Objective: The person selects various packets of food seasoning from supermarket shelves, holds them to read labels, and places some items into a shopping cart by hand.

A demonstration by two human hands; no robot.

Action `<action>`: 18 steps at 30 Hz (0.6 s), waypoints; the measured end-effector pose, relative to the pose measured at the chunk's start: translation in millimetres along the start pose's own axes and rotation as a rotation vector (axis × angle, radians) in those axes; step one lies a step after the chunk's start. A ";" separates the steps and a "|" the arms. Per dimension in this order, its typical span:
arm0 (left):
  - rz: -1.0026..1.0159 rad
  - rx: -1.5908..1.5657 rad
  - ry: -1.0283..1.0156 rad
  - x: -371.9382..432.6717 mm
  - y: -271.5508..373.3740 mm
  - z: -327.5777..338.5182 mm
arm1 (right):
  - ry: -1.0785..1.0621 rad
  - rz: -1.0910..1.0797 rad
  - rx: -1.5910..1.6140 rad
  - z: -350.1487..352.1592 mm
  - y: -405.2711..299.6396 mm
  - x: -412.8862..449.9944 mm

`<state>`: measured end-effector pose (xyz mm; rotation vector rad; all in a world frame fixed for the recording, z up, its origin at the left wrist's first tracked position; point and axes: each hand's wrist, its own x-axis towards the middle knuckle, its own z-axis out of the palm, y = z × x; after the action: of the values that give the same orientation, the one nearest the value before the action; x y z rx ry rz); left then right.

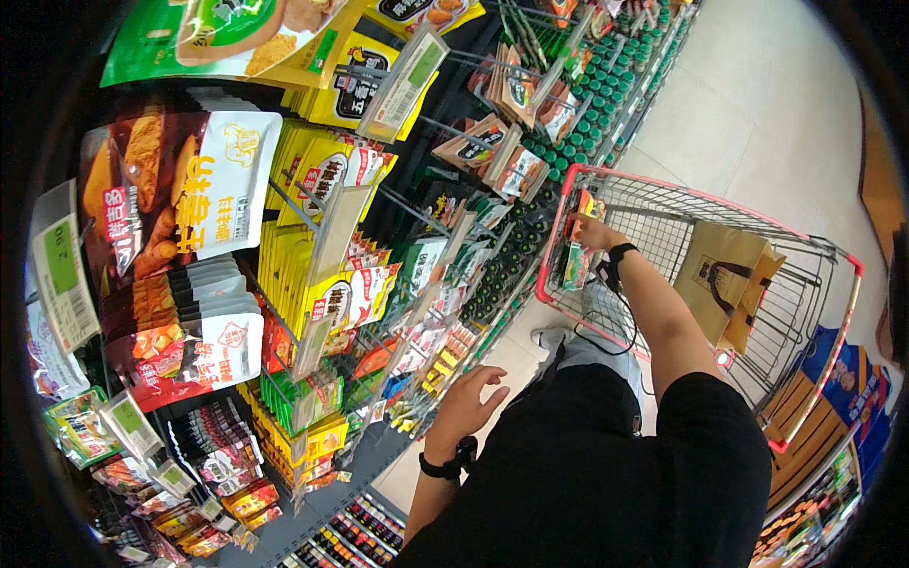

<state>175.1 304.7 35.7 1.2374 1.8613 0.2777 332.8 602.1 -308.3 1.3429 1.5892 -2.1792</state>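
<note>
My left hand point(466, 403) is held up beside the display rack, fingers apart and nothing in it. At the near-left end of a wire shopping cart point(710, 186) with red plastic trim, my right hand point(595, 233) is over or against colourful flat packets. A green and red packet point(574, 268) shows below its fingers, and a yellow and orange one point(591, 206) above them. Whether the fingers grip a packet cannot be told. A brown paper bag point(717, 277) with a dark handle leans in the cart. Both wrists wear black bands.
On the left, hooks hold many seasoning pouches, including a large white and brown one point(234, 181) and yellow ones point(323, 174). Price tags point(64, 266) front them. Green-capped bottles point(593, 113) line the far rack. A slatted wooden surface point(806, 433) lies right of me.
</note>
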 end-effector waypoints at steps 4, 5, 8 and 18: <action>-0.018 0.004 0.000 1.4 -1.9 5.6 | -0.013 0.092 0.019 -1.1 0.0 28.7; -0.015 0.000 -0.003 2.2 -1.3 7.7 | 0.048 0.074 -0.008 -2.2 10.2 36.0; -0.095 -0.012 -0.028 2.5 -0.8 7.3 | 0.256 -0.129 -0.210 1.8 9.3 40.4; -0.080 -0.015 -0.081 16.8 4.2 12.5 | 0.241 -0.278 -0.576 -2.6 16.2 14.8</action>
<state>184.9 317.5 21.6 1.1449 1.8311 0.1948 334.5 602.6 -330.4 1.2809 2.3739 -1.5073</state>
